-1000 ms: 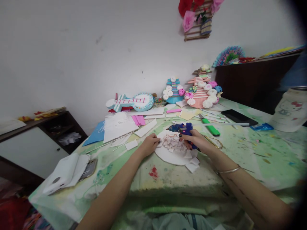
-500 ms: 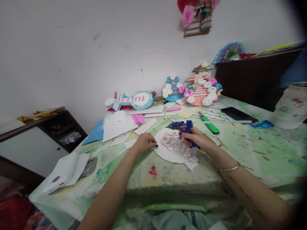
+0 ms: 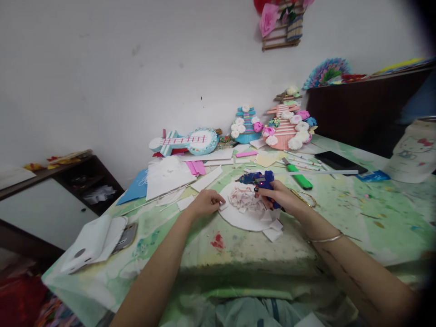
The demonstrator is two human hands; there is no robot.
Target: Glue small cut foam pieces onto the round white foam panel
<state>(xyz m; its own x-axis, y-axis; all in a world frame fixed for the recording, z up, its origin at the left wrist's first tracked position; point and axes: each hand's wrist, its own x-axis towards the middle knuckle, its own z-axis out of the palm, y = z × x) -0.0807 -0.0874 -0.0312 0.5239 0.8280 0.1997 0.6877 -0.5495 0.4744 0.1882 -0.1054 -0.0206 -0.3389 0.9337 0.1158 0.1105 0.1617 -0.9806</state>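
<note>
My right hand [image 3: 277, 196] is wrapped round the handle of a blue hot glue gun [image 3: 264, 179]. Its nozzle points left, and a long pale glue stick [image 3: 320, 172] sticks out of its back. Below the gun lies a white round board [image 3: 238, 221], with a heap of small white card pieces [image 3: 243, 199] on it. At the board's left rim, my left hand [image 3: 206, 203] has its fingers bent together at a small white card piece [image 3: 223, 206]. A few larger squares [image 3: 273, 234] overlap the board's near right edge.
Behind lie white sheets [image 3: 166, 179], a green utility knife [image 3: 299, 176], scissors [image 3: 303, 198], markers and a black phone [image 3: 340, 162]. Decorated model instruments [image 3: 200, 141] stand along the wall. A white case [image 3: 88, 245] rests at front left, a cup [image 3: 413, 152] at far right.
My left fingertips have shifted slightly up and inward, and the small card piece at the rim now shows beneath them. The glue gun stays almost still in my right hand.
</note>
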